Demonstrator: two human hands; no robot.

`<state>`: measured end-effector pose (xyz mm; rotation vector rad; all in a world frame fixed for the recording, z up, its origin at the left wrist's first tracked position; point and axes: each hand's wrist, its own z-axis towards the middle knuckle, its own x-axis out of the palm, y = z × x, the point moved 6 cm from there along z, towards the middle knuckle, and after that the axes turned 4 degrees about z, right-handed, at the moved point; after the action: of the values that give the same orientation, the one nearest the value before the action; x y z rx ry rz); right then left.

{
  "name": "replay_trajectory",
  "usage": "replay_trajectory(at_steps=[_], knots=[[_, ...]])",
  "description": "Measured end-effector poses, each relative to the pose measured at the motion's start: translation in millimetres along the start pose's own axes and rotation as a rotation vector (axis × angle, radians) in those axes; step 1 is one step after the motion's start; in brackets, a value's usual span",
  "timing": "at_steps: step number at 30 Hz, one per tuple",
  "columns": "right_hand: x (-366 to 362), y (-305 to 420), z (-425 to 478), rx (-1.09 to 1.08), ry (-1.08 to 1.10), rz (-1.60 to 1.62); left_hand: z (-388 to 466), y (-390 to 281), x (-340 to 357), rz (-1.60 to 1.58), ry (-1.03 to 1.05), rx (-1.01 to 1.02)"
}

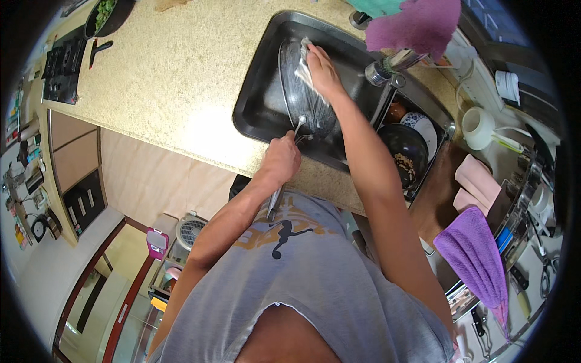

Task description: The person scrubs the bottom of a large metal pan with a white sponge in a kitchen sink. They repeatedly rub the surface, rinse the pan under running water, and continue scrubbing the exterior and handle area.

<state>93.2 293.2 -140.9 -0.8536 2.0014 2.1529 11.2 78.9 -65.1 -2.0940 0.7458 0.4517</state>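
Note:
My left hand (282,159) is closed around the long metal handle (274,204) of a pan, near where the handle meets the rim. The wet, dark pan (295,97) is tilted inside a black sink basin (261,104). With my right hand (324,72) I press a whitish cloth (307,75) against the pan's surface; part of the cloth is hidden under the palm. Beside my right forearm, a faucet (397,81) stands at the divider between the basins.
Right of the faucet, a second basin holds a dark bowl (404,147) and a patterned plate (424,131). A purple towel (476,258) hangs at right. On the speckled counter (181,68), far left, are a stove (66,68) and a pan with greens (104,13).

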Motion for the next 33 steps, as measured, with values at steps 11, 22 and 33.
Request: replay_trajectory(at_steps=[11,22,33], knots=[[-0.6,2.5,-10.4,0.154,0.104,0.24,-2.8,-5.4,-6.3,-0.003,0.02,-0.025],[5.9,-11.5,-5.7,0.064,0.12,0.051,2.8,2.3,-5.0,0.095,-0.001,-0.032],[9.4,-34.5,13.4,0.236,0.111,0.143,2.8,-2.7,-10.7,0.101,0.024,-0.037]])
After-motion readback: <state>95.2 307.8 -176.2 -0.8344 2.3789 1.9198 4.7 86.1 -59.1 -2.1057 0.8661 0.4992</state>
